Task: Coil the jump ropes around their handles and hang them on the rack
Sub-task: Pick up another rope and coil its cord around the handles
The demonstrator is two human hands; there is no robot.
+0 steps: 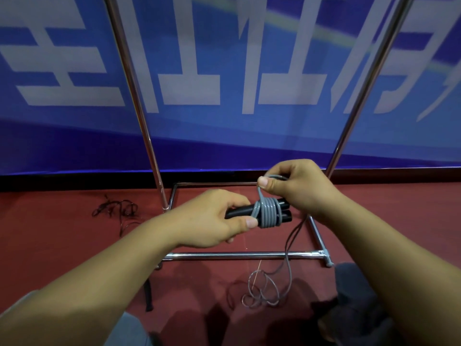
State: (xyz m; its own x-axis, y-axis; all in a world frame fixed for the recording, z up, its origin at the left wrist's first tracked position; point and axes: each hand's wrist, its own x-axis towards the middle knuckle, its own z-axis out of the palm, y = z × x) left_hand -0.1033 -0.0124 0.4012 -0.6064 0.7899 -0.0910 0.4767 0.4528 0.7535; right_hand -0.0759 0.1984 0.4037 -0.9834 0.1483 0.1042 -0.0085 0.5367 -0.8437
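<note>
- Left hand [214,218] grips the black handles [239,213]; right hand [294,186] pinches the grey rope [268,213] at twelve o'clock.
- Slackened pinch: coils likely spring loose.
- Floor tail [264,288] at six o'clock may snag.

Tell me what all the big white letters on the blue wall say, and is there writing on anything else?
Blue banner: big white characters, cut off at the top and blurred, so no word can be read for sure.
Black handles: no writing shows.
Grey rope: no writing shows.
Metal rack: no label shows.
</note>
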